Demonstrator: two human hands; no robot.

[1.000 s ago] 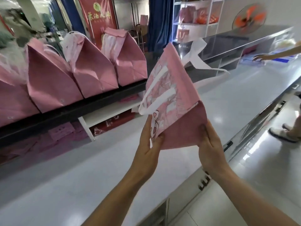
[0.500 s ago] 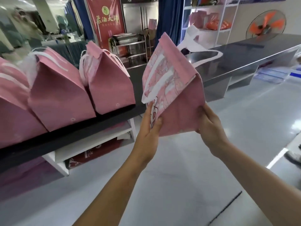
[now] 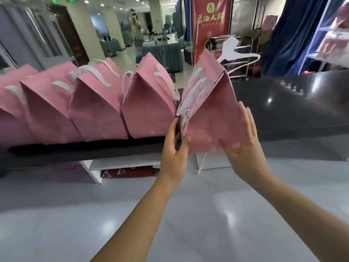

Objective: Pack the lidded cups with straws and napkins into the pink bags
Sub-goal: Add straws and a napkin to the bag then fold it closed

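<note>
A pink bag (image 3: 209, 110) with white handles and a printed front stands upright at the right end of a row of several closed pink bags (image 3: 149, 106) on the raised dark shelf (image 3: 283, 110). My left hand (image 3: 174, 146) pinches its lower left corner between thumb and fingers. My right hand (image 3: 245, 140) lies flat with straight fingers against its right side. No cups, straws or napkins show; what the bags contain is hidden.
A pale grey counter (image 3: 170, 214) spreads below the shelf. White shelf supports (image 3: 90, 171) and a dark red box (image 3: 128, 171) sit underneath. Behind are a red banner (image 3: 209, 25), a blue curtain (image 3: 289, 35) and a person (image 3: 136, 29) far off.
The bag has travelled from mid-air leftward and forward onto the shelf beside the row. My right hand went from gripping its bottom corner to lying flat on its side.
</note>
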